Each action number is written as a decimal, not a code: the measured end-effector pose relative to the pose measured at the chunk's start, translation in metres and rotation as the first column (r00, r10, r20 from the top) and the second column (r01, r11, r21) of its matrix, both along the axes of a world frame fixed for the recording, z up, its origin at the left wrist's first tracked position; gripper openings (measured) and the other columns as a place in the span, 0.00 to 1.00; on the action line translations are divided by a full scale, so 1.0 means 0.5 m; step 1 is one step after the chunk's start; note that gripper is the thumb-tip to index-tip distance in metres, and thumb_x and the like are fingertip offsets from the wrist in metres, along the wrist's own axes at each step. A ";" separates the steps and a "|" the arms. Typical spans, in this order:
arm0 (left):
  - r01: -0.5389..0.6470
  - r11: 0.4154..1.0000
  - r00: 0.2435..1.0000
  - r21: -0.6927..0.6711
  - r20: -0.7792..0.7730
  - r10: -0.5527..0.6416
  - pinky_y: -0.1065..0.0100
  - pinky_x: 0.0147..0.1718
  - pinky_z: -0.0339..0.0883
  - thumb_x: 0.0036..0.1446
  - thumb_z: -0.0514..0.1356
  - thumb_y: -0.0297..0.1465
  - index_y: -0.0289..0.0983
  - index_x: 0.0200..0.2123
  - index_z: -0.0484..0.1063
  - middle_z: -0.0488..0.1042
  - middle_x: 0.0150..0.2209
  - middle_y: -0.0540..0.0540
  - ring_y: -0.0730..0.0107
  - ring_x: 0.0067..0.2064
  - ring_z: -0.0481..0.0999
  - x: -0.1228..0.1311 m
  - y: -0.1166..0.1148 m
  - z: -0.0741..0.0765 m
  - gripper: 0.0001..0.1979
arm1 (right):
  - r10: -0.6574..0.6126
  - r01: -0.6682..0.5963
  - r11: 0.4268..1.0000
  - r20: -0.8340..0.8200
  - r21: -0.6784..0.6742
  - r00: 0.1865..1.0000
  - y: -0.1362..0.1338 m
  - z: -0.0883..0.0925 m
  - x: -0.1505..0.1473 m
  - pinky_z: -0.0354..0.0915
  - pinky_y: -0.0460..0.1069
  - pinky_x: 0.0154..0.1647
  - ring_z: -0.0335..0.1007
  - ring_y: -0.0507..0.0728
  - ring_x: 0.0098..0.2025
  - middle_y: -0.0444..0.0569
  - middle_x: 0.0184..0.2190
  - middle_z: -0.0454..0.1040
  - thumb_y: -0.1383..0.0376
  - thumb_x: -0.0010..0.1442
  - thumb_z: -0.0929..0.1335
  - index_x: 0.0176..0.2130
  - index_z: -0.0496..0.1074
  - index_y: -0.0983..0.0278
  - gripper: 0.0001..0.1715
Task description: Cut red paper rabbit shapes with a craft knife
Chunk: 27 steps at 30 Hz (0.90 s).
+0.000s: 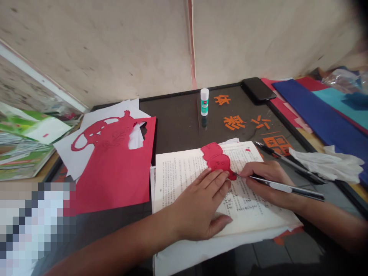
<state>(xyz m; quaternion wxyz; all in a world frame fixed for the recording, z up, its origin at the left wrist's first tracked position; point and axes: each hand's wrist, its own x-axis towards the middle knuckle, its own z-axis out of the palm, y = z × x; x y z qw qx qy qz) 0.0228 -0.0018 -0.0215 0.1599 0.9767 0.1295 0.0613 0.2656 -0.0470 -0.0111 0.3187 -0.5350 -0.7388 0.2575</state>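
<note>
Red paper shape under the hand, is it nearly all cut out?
Done: the big red sheet already has teapot-shaped openings cut, and the small red shape lies apart from it. In hand: the left hand presses that shape on the printed page while the right hand holds a craft knife, tip at its lower edge. Left: probably fine cuts there; the glue stick stands capped.

An orange paper cut-out [222, 100] on the dark mat [178, 122] reads 体; print on the page [184, 168] is illegible.
</note>
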 end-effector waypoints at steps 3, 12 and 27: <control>-0.004 1.000 1.000 -0.010 0.005 0.004 0.47 0.68 0.44 0.66 0.51 0.46 0.25 0.65 0.53 0.50 0.69 0.29 0.46 0.70 0.48 -0.003 0.001 -0.001 0.35 | -0.034 0.032 0.998 -0.038 -0.055 0.999 0.000 -0.004 0.005 0.59 0.45 0.24 0.63 0.49 0.22 0.41 0.21 0.71 0.70 0.58 0.66 0.30 0.74 0.62 0.07; -0.107 0.993 0.945 0.059 0.315 0.083 0.49 0.61 0.58 0.67 0.52 0.30 0.35 0.59 0.62 0.68 0.58 0.36 0.55 0.62 0.64 -0.007 0.025 0.020 0.18 | -0.381 0.284 0.924 -0.540 -0.257 0.750 0.022 -0.027 0.008 0.60 0.46 0.23 0.64 0.50 0.25 0.47 0.34 0.78 0.56 0.61 0.70 0.47 0.74 0.60 0.16; -0.134 0.972 0.973 -0.192 0.162 0.166 0.44 0.65 0.38 0.49 0.63 0.22 0.38 0.24 0.72 0.74 0.40 0.47 0.58 0.51 0.72 0.086 0.129 0.125 0.07 | -0.372 0.329 0.927 -0.550 -0.179 0.748 0.027 -0.024 0.016 0.65 0.49 0.33 0.74 0.57 0.36 0.51 0.36 0.80 0.50 0.59 0.70 0.45 0.74 0.63 0.21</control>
